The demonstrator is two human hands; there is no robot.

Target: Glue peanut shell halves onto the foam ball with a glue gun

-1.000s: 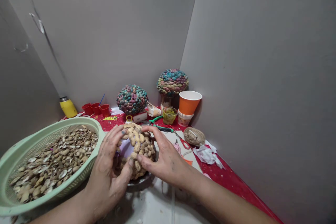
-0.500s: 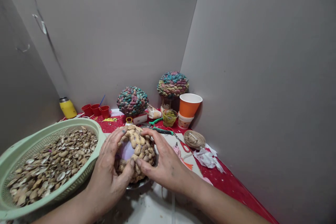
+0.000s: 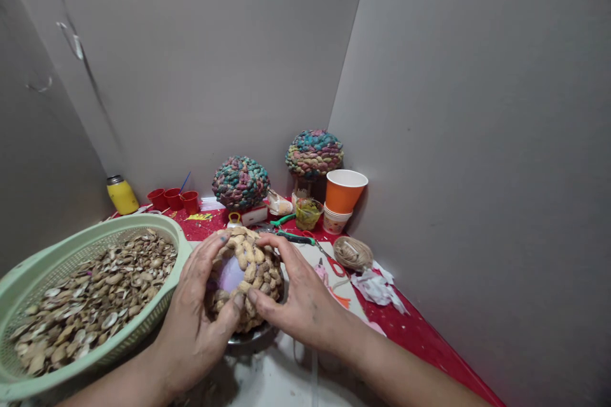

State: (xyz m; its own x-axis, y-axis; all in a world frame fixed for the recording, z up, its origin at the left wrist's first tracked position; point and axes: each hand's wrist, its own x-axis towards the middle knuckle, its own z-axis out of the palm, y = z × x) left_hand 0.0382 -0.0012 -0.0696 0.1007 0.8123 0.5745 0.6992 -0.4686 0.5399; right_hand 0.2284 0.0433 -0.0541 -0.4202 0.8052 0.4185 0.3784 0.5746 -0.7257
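little moved since earlier | left hand (image 3: pixel 195 296), right hand (image 3: pixel 300 283) clasped peanut-shell ball (image 3: pixel 248 272) | judged light, brittle (crushable, likely) | sides offered safest hold

On my left I see a yellow bottle (image 3: pixel 123 198) near three red cups (image 3: pixel 173 201), a blue stick (image 3: pixel 185 181) rising among them. To my right, an orange cup (image 3: pixel 344 196) shows above stacked paper cups (image 3: pixel 335 221); crumpled tissue (image 3: pixel 379 288) lies beside coiled twine (image 3: pixel 352 254).
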